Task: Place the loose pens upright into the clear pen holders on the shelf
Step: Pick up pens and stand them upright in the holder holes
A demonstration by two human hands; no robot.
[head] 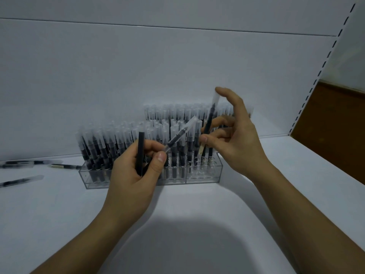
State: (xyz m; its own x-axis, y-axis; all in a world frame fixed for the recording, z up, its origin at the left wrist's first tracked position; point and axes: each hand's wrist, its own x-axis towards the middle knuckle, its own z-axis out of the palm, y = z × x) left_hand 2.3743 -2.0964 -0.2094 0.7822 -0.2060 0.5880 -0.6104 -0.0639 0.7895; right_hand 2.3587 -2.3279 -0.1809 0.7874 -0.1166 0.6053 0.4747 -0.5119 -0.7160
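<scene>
Pens (19, 165) lie flat and loose at the far left of the frame, on the white shelf (59, 214). To their right stands the clear pen holder (203, 177). It is packed with pens standing up, and more stand in a row behind it. In the middle of the frame the left hand (134, 175) is curled around two pens at once. One is a black pen (140, 147) that points up. The other is a slanted pen (182, 132) with a clear cap, and it leans toward the right. Further right, the right hand (237, 135) pinches a third pen (209, 119) between thumb and fingers. One fingertip (219, 89) sits on top of its cap, and the other fingers are spread out. This pen stands almost straight up over the right end of the holder, where a few empty holes (205, 160) show. These pens look light, thin, stiff and smooth, so I think they could slip or roll. The clear caps might pull off. It seems best to hold each pen by its dark middle part. The finger on top can then push it down.
</scene>
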